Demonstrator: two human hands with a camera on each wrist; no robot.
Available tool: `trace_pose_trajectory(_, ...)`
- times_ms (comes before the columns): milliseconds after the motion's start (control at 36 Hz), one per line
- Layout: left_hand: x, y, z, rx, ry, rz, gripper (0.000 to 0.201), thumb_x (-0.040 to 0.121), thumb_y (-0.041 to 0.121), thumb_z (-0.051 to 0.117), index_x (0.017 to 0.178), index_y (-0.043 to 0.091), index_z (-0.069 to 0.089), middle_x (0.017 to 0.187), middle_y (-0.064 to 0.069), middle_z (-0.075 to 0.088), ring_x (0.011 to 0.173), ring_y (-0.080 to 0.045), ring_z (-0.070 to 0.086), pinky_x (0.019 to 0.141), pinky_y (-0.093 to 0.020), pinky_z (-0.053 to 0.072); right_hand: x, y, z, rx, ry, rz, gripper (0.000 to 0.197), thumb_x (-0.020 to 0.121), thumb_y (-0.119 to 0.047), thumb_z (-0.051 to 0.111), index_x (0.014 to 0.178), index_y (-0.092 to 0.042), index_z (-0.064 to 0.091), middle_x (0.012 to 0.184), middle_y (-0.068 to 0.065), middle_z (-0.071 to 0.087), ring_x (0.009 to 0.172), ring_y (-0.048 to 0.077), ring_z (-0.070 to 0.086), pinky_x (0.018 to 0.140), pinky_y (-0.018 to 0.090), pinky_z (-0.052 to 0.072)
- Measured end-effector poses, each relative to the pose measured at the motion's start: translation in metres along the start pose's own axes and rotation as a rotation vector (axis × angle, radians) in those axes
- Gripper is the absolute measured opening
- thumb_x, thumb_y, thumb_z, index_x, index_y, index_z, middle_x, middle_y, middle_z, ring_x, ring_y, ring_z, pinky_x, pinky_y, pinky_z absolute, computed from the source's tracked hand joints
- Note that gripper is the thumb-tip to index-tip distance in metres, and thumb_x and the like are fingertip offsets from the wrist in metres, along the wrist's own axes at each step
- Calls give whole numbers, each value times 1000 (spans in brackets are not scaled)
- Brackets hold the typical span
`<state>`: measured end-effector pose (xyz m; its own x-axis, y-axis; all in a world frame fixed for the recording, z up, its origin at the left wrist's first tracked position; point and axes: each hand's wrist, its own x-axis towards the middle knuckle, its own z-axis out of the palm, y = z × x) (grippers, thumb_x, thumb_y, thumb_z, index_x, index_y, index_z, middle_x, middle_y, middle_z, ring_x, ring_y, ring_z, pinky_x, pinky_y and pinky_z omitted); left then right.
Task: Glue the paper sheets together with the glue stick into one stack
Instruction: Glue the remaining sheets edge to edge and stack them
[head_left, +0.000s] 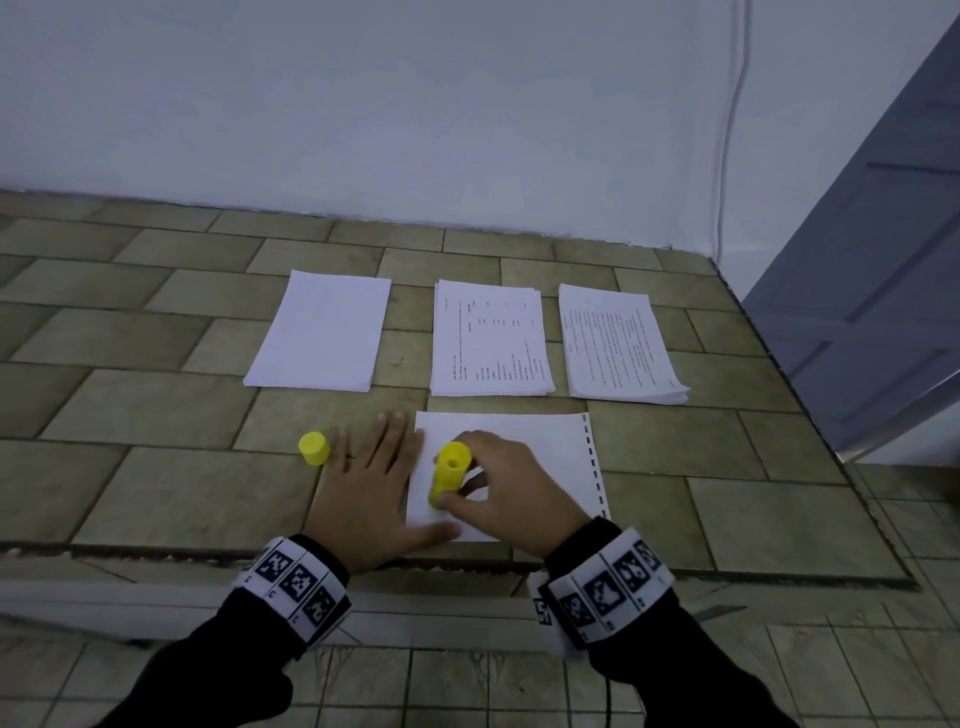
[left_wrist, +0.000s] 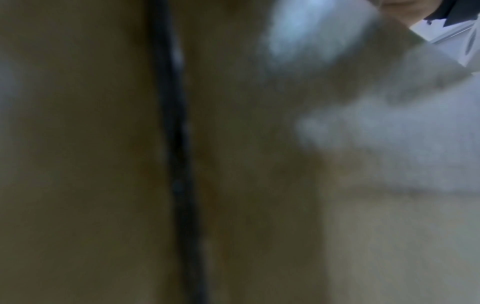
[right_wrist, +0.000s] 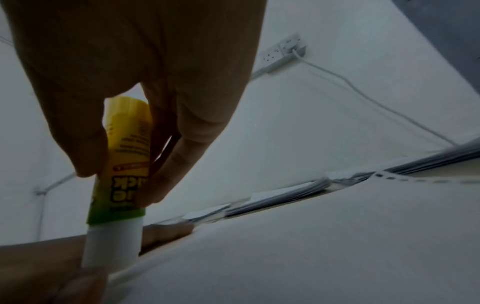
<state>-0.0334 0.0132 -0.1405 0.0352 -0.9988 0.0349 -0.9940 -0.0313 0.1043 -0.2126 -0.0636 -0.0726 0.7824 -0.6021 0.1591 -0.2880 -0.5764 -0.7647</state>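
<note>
A white sheet (head_left: 535, 457) with a punched right margin lies on the tiled ledge in front of me. My right hand (head_left: 498, 488) grips the uncapped yellow glue stick (head_left: 450, 470), its white glue end (right_wrist: 114, 244) pressed down on the sheet (right_wrist: 311, 236) near its left edge. My left hand (head_left: 371, 478) lies flat with straight fingers, its thumb side holding down the sheet's left edge. The yellow cap (head_left: 315, 448) stands on the tiles just left of that hand. The left wrist view is a blur of tile and paper.
Three paper stacks lie in a row farther back: a blank one (head_left: 322, 330), a printed one (head_left: 491, 338) and another printed one (head_left: 621, 345). A white wall (head_left: 467, 104) rises behind them. The ledge's front edge (head_left: 156, 551) drops to a tiled floor. A grey door (head_left: 872, 291) stands at right.
</note>
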Motion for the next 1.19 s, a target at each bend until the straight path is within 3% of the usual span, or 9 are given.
trace_pose_trajectory(139,-1,-2,-2,-47,-14,21,112,78,89,6,150,8,36,158,-15,26,147,-34,22,111,-67,20,6,-5,13,-61,-53,-8,21,81,-18,71,93,-6,59,92,10,61,84,24,58,75,46,53)
trace_pose_trajectory(333,0,0,-1,-23,-11,-4,117,72,95,19,149,9,38,157,-15,29,145,-31,27,108,-67,27,-2,4,-8,-38,-67,8,19,80,-18,71,94,-7,61,94,8,62,83,19,60,76,40,53)
trace_pose_trajectory(472,1,-2,1,1,-19,-10,119,71,97,18,152,11,32,160,-12,21,147,-28,18,114,-60,11,-22,23,-36,11,-24,18,14,79,-20,71,88,-12,65,96,1,65,85,15,62,76,37,53)
trace_pose_trajectory(583,1,-2,1,7,-34,-22,120,70,97,16,152,11,30,160,-10,16,148,-26,15,115,-63,16,-39,35,-61,32,9,31,11,77,-27,67,82,-18,65,94,-4,66,84,13,64,75,30,56)
trace_pose_trajectory(722,1,-1,-1,-6,-46,-39,128,64,101,8,156,13,15,162,-5,-1,149,-19,-4,118,-58,3,-56,50,-84,14,66,98,25,70,-33,67,83,-13,68,87,-8,67,79,7,65,72,13,50)
trace_pose_trajectory(889,1,0,-6,-20,-74,-66,133,56,102,2,156,15,10,162,-2,-8,148,-17,-12,119,-55,-3,-67,62,-99,-33,102,212,24,61,-39,62,81,-26,65,81,-8,67,77,10,64,69,29,54)
trace_pose_trajectory(972,1,0,-6,-32,-61,-59,132,58,102,3,156,14,13,162,-3,-5,149,-18,-9,119,-56,-2,-66,61,-101,-4,116,222,19,63,-33,68,81,-26,65,82,-7,68,76,10,64,68,28,54)
trace_pose_trajectory(1055,1,-1,-3,-32,-41,-45,129,61,101,8,155,13,18,162,-4,0,150,-20,-4,119,-59,4,-60,56,-95,59,133,197,20,74,-12,77,89,-19,66,88,-4,70,79,12,67,71,28,56)
trace_pose_trajectory(1194,1,-2,0,-19,-27,-28,124,67,99,13,153,11,26,162,-8,10,150,-23,8,116,-63,12,-33,35,-65,120,39,103,27,79,-15,78,104,-16,66,100,-4,68,85,9,67,75,24,57)
